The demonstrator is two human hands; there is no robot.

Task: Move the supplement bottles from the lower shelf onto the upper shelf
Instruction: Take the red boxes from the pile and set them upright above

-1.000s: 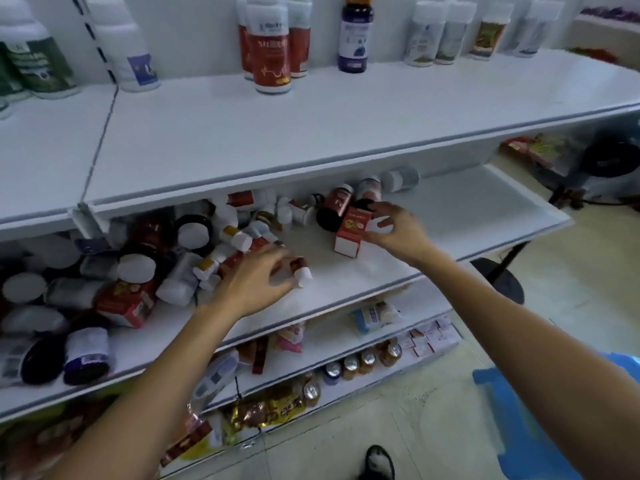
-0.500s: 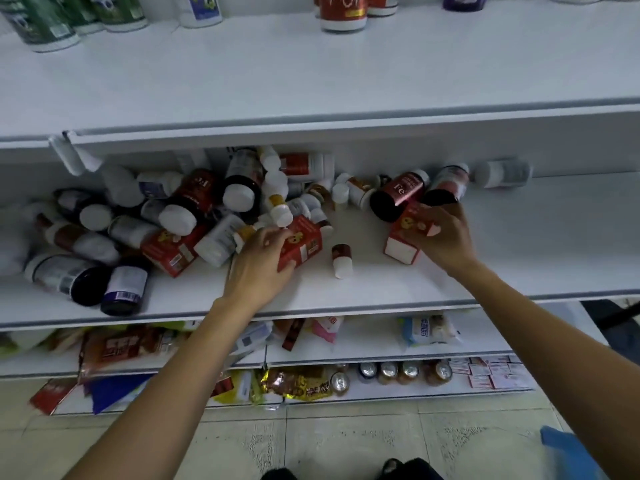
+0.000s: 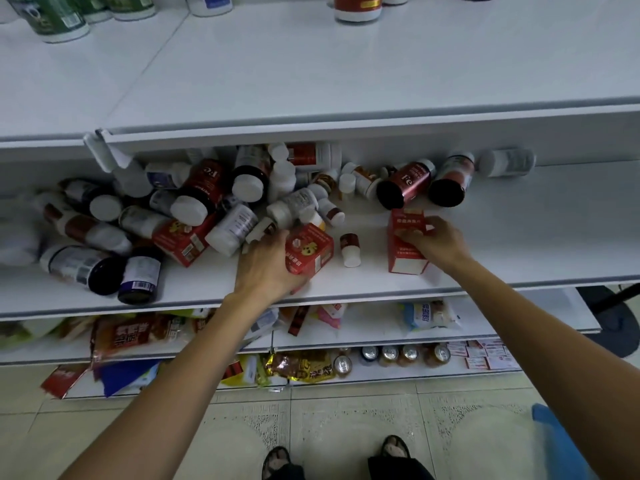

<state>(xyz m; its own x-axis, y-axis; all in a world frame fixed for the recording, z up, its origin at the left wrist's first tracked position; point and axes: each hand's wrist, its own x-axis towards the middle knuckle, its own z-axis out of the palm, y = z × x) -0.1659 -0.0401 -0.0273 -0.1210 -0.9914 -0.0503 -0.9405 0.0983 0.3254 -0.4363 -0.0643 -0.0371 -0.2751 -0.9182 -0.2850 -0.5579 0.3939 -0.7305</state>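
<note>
Supplement bottles (image 3: 207,202) lie heaped on their sides across the left and middle of the lower shelf (image 3: 540,237), caps pointing every way. The upper shelf (image 3: 346,81) above them shows wide bare board, with a few upright bottles (image 3: 358,8) along its back. The heaped ones look like rigid plastic, light and smooth-sided. Being round, they will likely roll once the heap is disturbed, so take each round the body, not by the cap.

Your left hand (image 3: 266,268) is curled round a red box (image 3: 311,251) at the heap's front edge, fingers wrapped over it. Your right hand (image 3: 436,240) pinches an upright red carton (image 3: 403,244) that stands apart to the right, fingertips on its face. Both packs appear to be thin card, so a gentle squeeze should be enough. A small brown bottle (image 3: 349,249) lies loose on its side between the two.
</note>
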